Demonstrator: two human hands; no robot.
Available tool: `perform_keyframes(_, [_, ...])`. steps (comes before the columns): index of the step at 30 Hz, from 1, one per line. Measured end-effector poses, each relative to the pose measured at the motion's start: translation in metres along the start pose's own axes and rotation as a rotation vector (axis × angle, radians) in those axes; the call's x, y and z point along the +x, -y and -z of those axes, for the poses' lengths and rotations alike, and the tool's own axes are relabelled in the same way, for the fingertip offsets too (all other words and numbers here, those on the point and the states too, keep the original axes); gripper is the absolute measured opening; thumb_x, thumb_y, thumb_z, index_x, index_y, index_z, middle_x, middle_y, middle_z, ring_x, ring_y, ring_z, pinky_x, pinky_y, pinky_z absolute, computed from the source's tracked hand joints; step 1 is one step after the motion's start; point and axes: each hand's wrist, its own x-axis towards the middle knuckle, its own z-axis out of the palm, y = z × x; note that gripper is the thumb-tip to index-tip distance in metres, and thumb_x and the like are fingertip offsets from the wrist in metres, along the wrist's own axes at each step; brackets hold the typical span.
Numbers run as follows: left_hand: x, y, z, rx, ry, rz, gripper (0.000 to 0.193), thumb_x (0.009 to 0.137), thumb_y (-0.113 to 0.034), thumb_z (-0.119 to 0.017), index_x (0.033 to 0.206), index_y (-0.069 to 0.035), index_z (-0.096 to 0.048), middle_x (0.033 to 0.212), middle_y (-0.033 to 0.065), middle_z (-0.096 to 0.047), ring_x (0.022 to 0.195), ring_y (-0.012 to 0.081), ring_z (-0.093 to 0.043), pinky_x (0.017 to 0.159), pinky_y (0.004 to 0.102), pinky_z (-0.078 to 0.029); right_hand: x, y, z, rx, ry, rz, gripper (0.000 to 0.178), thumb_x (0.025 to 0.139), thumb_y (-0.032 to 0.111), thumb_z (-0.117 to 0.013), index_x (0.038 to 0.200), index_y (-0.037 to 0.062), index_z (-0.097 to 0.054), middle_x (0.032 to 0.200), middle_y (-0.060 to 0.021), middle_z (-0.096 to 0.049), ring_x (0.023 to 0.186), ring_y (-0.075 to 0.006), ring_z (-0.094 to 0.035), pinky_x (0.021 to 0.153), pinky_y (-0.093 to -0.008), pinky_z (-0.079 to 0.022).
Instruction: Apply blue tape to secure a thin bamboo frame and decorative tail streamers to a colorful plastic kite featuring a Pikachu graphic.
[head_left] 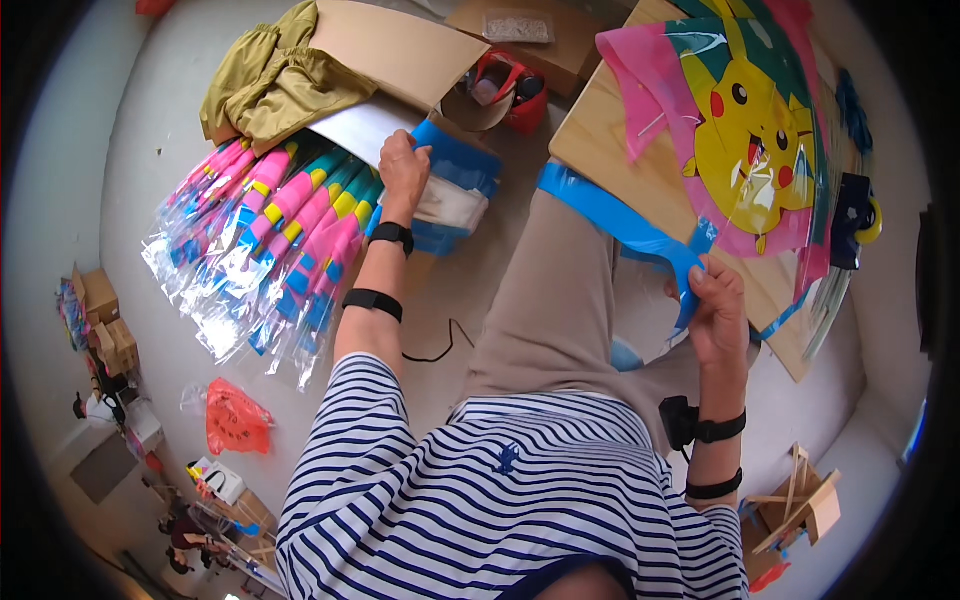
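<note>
My right hand (pixel 715 305) pinches the end of a blue plastic strip (pixel 620 220) between thumb and fingers. The strip runs left along the wooden board's near edge, over my knee. On the board lies a flat, shiny plastic piece (pixel 750 140) in pink and green, printed with a yellow cartoon character. My left hand (pixel 403 172) is closed at the edge of a pile of blue and white plastic sheets (pixel 450 205); what its fingers hold is hidden. Left of it, a row of folded pink, green and yellow pieces in transparent wrapping (pixel 280 235) fans out.
The pale wooden board (pixel 610 125) stands over my lap. An olive jacket (pixel 285 80) is draped over a cardboard sheet (pixel 390 45). Behind are a red bag (pixel 527 108) and a cardboard box (pixel 570 40). A red plastic bag (pixel 237 415) lies on the floor.
</note>
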Motion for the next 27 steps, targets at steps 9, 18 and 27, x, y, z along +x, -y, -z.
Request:
perform_keyframes(9, [-0.036, -0.104, 0.067, -0.672, 0.381, 0.084, 0.023, 0.083, -0.018, -0.074, 0.095, 0.001, -0.067, 0.089, 0.0116, -0.07, 0.083, 0.02, -0.067, 0.076, 0.0311, -0.052, -0.014, 0.008, -0.011, 0.152, -0.057, 0.03, 0.007, 0.088, 0.008, -0.069, 0.088, 0.0019, -0.067, 0.082, 0.0016, -0.065, 0.072, -0.0045, -0.056, 0.068, -0.0187, -0.043])
perform_keyframes(18, [-0.165, -0.249, 0.094, -1.852, 1.597, 0.632, 0.053, 0.103, -0.04, -0.048, 0.135, 0.002, -0.047, 0.131, 0.0201, -0.059, 0.123, 0.0324, -0.058, 0.105, 0.046, -0.047, -0.079, 0.03, -0.005, -0.116, 0.196, 0.066, 0.013, 0.085, 0.013, -0.073, 0.087, 0.0023, -0.066, 0.076, 0.0039, -0.059, 0.067, -0.0029, -0.05, 0.06, -0.0187, -0.039])
perform_keyframes(27, [-0.116, -0.299, 0.112, -1.689, 0.767, 0.343, 0.029, 0.1, -0.015, -0.056, 0.121, 0.005, -0.053, 0.107, 0.0177, -0.066, 0.094, 0.0271, -0.067, 0.084, 0.039, -0.057, -0.144, -0.046, 0.115, -0.78, 0.138, 0.059, 0.02, 0.08, 0.014, -0.076, 0.083, -0.001, -0.063, 0.075, -0.0063, -0.058, 0.067, -0.0178, -0.051, 0.062, -0.0307, -0.042])
